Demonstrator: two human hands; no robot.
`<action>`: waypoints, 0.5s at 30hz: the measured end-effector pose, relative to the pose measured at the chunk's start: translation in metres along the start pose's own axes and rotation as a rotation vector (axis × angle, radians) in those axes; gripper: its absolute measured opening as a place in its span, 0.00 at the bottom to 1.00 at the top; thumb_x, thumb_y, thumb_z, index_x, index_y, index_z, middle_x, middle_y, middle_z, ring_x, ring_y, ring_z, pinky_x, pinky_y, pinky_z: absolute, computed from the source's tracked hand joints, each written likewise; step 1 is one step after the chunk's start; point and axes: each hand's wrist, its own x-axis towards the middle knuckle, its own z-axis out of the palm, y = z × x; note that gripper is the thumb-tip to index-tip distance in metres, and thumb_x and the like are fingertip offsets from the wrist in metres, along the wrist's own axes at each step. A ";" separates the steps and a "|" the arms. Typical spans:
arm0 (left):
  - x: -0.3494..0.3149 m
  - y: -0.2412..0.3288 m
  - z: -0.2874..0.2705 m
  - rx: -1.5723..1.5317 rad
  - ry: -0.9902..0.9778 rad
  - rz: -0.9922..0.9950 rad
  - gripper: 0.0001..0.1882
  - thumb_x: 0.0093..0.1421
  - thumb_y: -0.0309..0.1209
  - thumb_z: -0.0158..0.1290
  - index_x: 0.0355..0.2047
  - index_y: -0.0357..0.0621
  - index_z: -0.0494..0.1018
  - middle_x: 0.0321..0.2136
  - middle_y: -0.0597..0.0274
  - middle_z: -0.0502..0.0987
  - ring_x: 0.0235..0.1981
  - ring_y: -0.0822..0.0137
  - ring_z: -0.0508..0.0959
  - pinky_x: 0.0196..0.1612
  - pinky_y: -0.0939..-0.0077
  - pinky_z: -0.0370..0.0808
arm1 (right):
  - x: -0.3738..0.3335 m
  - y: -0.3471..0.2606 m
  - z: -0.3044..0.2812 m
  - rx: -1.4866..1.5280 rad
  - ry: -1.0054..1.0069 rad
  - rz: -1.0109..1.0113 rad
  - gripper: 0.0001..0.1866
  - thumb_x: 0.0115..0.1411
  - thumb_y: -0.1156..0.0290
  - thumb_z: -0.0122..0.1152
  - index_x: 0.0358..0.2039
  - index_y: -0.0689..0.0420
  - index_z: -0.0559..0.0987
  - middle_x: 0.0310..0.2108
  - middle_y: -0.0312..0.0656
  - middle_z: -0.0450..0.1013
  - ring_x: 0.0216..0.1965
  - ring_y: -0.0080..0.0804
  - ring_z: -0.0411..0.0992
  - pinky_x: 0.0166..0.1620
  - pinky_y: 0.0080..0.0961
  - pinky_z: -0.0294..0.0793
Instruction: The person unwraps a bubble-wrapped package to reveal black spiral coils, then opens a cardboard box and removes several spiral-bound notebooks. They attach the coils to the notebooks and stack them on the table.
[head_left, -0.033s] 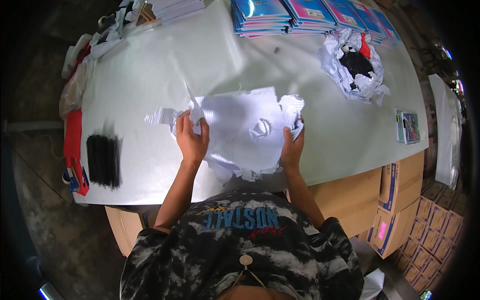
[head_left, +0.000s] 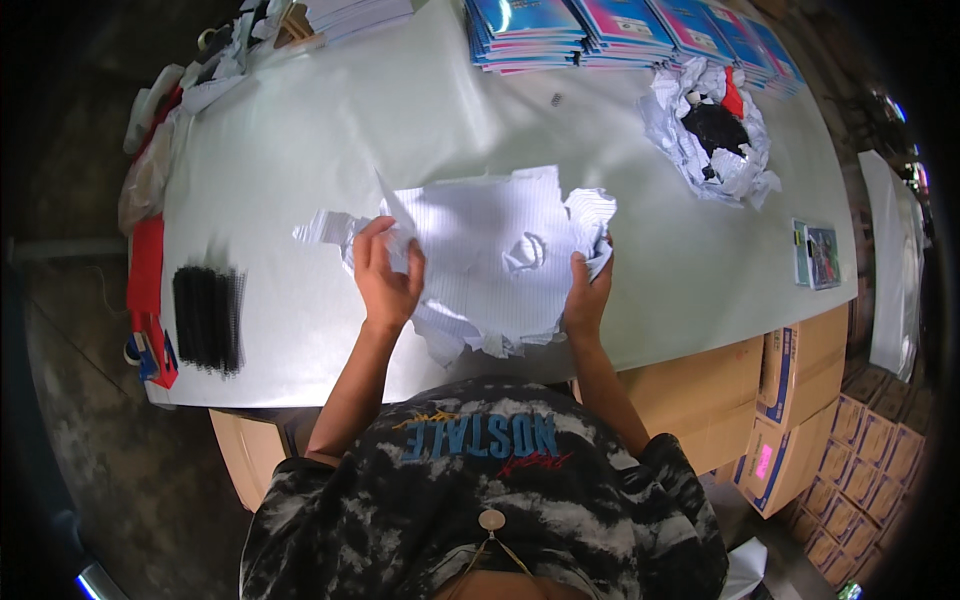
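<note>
Between left fingers (head_left: 370, 248) and right fingers (head_left: 580, 273) spreads most of the torn paper (head_left: 465, 275).

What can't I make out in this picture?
All in the head view:
Right hand: some fingers hidden behind torn, lined white paper.
Stacked blue-and-pink booklets: far part cut off by the top edge.
Small dark mark on the pale tabletop: too small to identify.
Brown cardboard box, lower left: partly hidden by the tabletop.
</note>
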 end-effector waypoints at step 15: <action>-0.034 -0.061 -0.053 -0.002 -0.332 -0.773 0.47 0.47 0.27 0.58 0.62 0.33 0.43 0.53 0.33 0.58 0.53 0.43 0.64 0.55 0.59 0.65 | 0.002 -0.009 0.000 0.162 -0.007 0.125 0.20 0.61 0.68 0.50 0.51 0.65 0.66 0.47 0.44 0.68 0.47 0.32 0.66 0.51 0.29 0.62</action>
